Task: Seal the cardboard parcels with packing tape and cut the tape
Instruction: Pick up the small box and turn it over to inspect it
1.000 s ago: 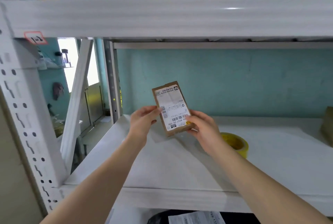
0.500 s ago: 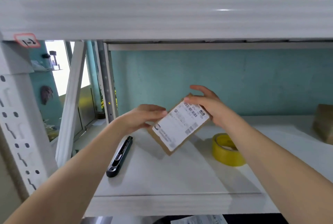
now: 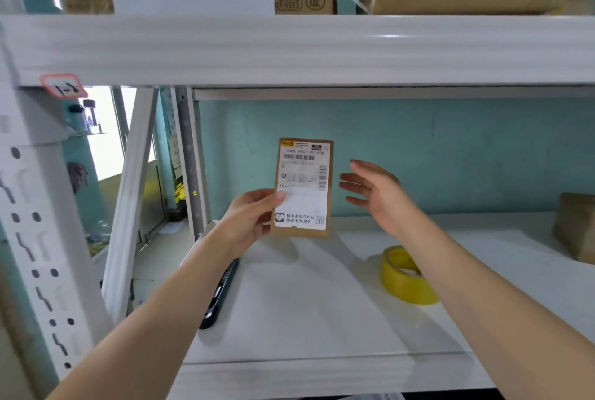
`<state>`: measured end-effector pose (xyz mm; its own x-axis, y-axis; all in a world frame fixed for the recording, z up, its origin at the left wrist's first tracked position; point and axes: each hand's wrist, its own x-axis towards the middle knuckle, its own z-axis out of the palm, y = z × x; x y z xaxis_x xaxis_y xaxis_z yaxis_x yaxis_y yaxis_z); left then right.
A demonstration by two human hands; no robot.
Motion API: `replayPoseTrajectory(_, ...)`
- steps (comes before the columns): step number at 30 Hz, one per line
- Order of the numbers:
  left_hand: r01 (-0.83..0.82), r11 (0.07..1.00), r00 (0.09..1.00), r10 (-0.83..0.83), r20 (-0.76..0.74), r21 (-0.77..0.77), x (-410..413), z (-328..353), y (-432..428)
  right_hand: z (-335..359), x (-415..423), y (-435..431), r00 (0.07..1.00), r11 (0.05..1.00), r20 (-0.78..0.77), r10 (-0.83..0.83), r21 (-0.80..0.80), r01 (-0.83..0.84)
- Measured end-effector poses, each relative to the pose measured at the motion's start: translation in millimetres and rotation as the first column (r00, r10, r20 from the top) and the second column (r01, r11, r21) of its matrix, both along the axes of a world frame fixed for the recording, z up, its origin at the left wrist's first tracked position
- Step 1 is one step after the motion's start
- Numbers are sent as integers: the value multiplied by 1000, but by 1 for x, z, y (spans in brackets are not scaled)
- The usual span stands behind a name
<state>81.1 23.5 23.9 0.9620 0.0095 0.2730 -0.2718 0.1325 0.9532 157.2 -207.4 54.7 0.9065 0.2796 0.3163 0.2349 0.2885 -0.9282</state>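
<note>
We pinch the parcel (image 3: 302,187) upright above the shelf (image 3: 322,319) in our left hand (image 3: 254,219). Our right hand (image 3: 380,196) hovers just beside it, fingers spread, holding nothing. The tape (image 3: 405,277) and knife (image 3: 222,293) lie on the shelf, so sealing and cutting seem not yet begun.

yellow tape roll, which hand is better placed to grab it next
Right. The right hand is open and free, on the same side as the tape roll; the left hand holds the parcel.
</note>
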Motion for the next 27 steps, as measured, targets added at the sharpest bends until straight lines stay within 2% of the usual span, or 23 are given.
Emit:
replayPoseTrajectory(7, -26, 981, 997, 38, 61, -193, -3, -8, -15, -22, -18, 21, 987, 988, 38, 156, -20, -155)
replayPoseTrajectory(11, -46, 989, 992, 61, 106, -140, -6, -10, -24, -30, -23, 26, 982, 980, 40, 186, 67, -189)
replayPoseTrajectory(17, -214, 975, 960, 221, 169, -59, -5, -10, -29, -37, -24, 22, 983, 977, 9, 182, 111, -181)
replayPoseTrajectory(24, -396, 912, 876, 410, 254, -106, 0, -11, -33, -42, -23, 22, 983, 970, 17, 185, 158, -186)
replayPoseTrajectory(27, -464, 879, 837, 475, 271, -109, 2, -12, -32, -43, -20, 22, 992, 977, -10, 125, 175, -121)
